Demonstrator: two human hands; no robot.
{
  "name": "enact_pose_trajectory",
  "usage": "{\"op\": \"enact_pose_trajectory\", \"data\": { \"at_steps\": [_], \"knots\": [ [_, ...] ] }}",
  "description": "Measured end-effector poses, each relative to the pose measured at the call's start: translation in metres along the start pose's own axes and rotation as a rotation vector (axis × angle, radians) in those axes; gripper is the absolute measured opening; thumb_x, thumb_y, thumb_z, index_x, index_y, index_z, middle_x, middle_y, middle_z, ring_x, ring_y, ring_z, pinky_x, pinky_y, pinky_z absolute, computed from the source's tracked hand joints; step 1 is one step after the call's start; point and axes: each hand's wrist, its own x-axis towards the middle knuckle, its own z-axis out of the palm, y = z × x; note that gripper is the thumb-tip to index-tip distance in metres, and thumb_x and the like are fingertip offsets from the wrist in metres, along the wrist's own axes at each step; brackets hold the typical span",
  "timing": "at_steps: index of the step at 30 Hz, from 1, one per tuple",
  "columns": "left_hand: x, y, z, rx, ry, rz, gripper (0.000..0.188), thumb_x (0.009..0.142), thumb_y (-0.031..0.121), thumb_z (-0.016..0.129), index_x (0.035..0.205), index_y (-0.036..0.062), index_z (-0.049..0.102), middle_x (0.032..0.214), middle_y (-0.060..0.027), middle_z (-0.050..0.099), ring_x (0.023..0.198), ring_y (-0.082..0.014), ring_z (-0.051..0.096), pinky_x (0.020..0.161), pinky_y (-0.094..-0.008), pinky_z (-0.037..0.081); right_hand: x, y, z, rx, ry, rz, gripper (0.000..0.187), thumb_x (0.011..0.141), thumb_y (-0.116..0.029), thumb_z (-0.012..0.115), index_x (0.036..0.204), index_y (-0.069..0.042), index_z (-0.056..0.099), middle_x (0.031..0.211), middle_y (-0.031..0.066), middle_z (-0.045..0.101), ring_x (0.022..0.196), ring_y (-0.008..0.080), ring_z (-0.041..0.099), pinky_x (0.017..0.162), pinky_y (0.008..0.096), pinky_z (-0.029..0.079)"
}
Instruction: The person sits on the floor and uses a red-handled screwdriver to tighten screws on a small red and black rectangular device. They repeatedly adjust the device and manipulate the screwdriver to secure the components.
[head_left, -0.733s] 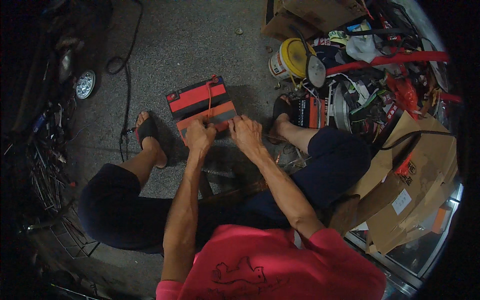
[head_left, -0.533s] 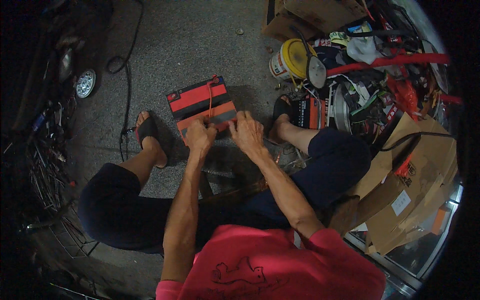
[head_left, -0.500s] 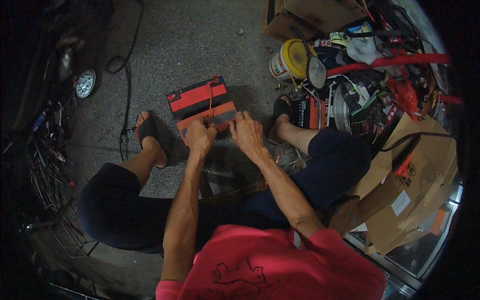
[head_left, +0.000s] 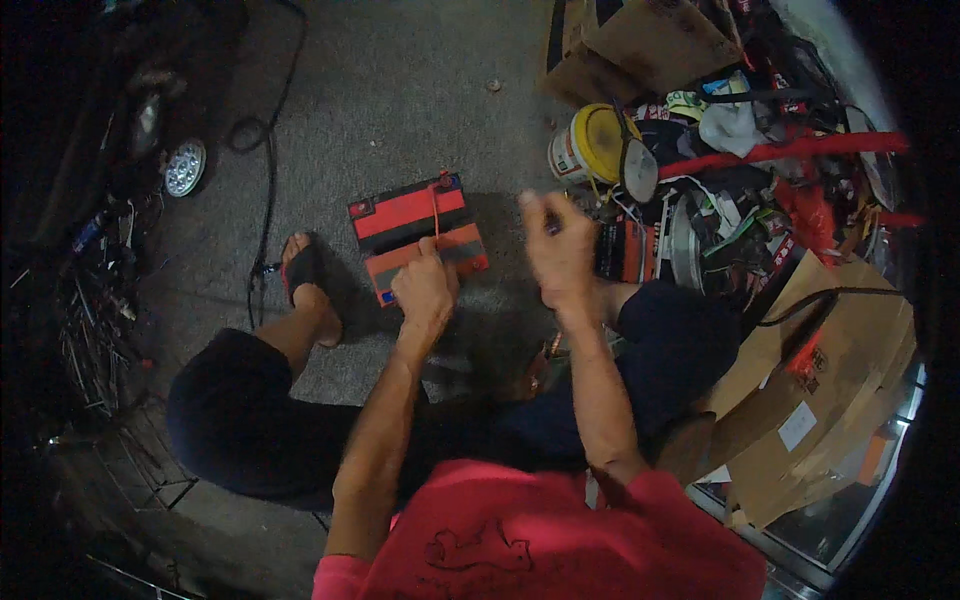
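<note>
Two red-and-black box-shaped batteries, a far battery (head_left: 402, 212) and a near battery (head_left: 385, 263), lie side by side on the floor between my feet. An orange wire (head_left: 436, 210) runs from the far battery's top right corner toward me across both. My left hand (head_left: 425, 287) rests over the near battery, fingers closed, with the wire's near end at its fingertips. My right hand (head_left: 560, 245) is raised to the right of the batteries, apart from them and in front of my right foot. Its fingers look bent but are smeared by motion, so whatever they hold is unclear.
A white bucket with a yellow lid (head_left: 598, 145) stands right of the batteries, beside a heap of bags and red tubing (head_left: 770, 150). Another red-and-black battery (head_left: 632, 250) sits beyond my right hand. Flattened cardboard (head_left: 800, 420) lies at right; a black cable (head_left: 270, 190) runs at left.
My right hand has left the near battery's right corner and swung up and to the right. My left hand stays at the near battery, close to the wire. The whole view has shifted slightly.
</note>
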Motion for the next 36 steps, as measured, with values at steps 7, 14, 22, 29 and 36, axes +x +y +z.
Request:
{"op": "enact_pose_trajectory", "data": {
  "at_steps": [7,14,22,29,36],
  "knots": [
    [0.028,0.012,-0.022,0.259,0.215,0.407,0.064,0.066,0.006,0.063,0.128,0.006,0.047,0.115,-0.014,0.048,0.103,-0.0321,0.048,0.081,-0.0421,0.043,0.035,-0.045,-0.016,0.846,0.347,0.056,0.028,0.095,-0.025,0.056,0.086,0.0,0.059,0.072,0.0046,0.06,0.057,0.0116,0.058,0.053,0.0257,0.047],
    [0.051,0.014,-0.024,0.324,0.123,0.412,0.077,0.065,0.011,0.07,0.136,0.0054,0.041,0.115,-0.0117,0.047,0.105,-0.0295,0.047,0.08,-0.0407,0.044,0.026,-0.025,0.034,0.81,0.256,0.023,0.028,0.095,-0.025,0.056,0.084,0.0,0.06,0.07,0.0049,0.063,0.064,0.0113,0.061,0.057,0.0266,0.047],
    [0.049,0.02,-0.025,0.375,0.088,0.352,0.079,0.065,0.012,0.071,0.137,0.0078,0.04,0.114,-0.008,0.045,0.106,-0.0259,0.045,0.08,-0.04,0.043,0.041,-0.017,0.001,0.039,-0.209,0.305,0.032,0.078,-0.033,0.071,0.08,-0.001,0.068,0.069,0.0096,0.067,0.065,0.0152,0.063,0.062,0.03,0.047],
    [0.051,0.015,-0.015,0.425,0.129,0.371,0.092,0.061,0.018,0.078,0.142,0.0157,0.035,0.113,-0.0093,0.045,0.106,-0.0279,0.045,0.078,-0.0405,0.044,0.061,-0.023,-0.022,0.213,-0.276,0.05,0.029,0.076,-0.03,0.071,0.083,-0.002,0.068,0.07,0.0068,0.066,0.06,0.0147,0.063,0.057,0.0296,0.05],
    [0.051,0.01,-0.009,0.423,0.142,0.349,0.083,0.066,0.011,0.071,0.141,0.018,0.038,0.117,-0.0105,0.046,0.108,-0.0291,0.044,0.08,-0.0407,0.042,0.073,-0.037,-0.042,0.388,-0.535,0.223,0.031,0.08,-0.033,0.066,0.085,-0.002,0.068,0.066,0.0047,0.064,0.051,0.0101,0.059,0.044,0.0237,0.045]
  ]
}}
